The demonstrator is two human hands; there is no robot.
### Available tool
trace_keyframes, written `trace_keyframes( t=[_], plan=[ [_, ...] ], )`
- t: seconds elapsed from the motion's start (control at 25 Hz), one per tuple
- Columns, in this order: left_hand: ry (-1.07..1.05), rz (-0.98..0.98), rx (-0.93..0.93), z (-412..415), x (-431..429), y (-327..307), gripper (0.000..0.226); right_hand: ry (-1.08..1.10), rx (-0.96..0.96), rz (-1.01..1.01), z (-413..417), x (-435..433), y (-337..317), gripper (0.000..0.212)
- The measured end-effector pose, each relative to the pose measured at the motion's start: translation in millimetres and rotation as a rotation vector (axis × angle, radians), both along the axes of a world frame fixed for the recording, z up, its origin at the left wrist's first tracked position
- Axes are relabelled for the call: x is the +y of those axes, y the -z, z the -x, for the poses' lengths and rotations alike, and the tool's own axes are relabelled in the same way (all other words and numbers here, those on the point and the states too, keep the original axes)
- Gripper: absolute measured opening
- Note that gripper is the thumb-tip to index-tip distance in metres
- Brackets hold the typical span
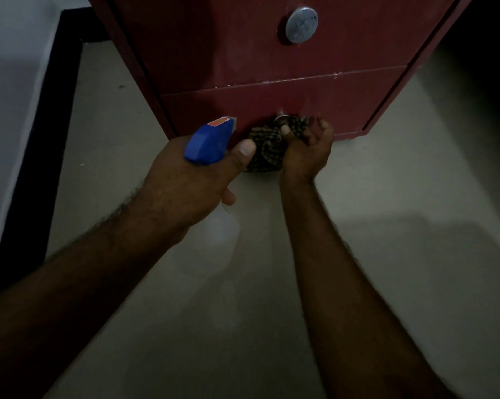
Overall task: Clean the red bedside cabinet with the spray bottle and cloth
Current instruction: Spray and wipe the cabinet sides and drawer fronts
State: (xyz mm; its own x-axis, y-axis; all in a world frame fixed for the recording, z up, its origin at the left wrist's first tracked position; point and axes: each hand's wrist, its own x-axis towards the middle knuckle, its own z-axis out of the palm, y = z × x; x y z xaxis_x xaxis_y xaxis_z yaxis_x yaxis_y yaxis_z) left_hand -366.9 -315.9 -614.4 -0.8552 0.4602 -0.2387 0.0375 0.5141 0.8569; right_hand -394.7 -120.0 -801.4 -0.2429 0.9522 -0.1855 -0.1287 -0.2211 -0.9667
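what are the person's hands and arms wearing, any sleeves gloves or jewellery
Nothing worn shows. The left hand and right hand are bare: no gloves, rings or watch. Left forearm and right forearm are bare to the frame edge, lightly haired, no sleeves in view.

My left hand (185,182) covers the neck and trigger of the spray bottle (211,142). Its pale body below my palm is a blur, and the nozzle label (221,122) is too small to read. The cloth (264,148) and my right hand (306,151) hide most of the lower knob (281,120). The red cabinet (243,53) is cut off at the top edge, and its right flank appears lost in shadow.
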Motion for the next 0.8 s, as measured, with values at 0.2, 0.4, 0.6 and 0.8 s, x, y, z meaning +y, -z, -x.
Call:
trace_keyframes(
  t=[0.2,0.4,0.6,0.8],
  plan=[
    [-0.005,-0.001,0.003,2,-3,0,0.023,-0.025,-0.114,-0.186,6,-16,-4,0.092],
    [-0.003,0.007,0.007,2,-3,1,0.021,-0.022,-0.171,-0.263,10,-8,-7,0.096],
    [-0.014,0.016,0.009,4,-5,1,0.022,-0.038,-0.091,-0.049,0,6,-8,0.085],
    [0.009,0.022,0.021,1,-3,0,0.023,-0.126,-0.231,-0.418,-2,5,-11,0.081]
  ],
)
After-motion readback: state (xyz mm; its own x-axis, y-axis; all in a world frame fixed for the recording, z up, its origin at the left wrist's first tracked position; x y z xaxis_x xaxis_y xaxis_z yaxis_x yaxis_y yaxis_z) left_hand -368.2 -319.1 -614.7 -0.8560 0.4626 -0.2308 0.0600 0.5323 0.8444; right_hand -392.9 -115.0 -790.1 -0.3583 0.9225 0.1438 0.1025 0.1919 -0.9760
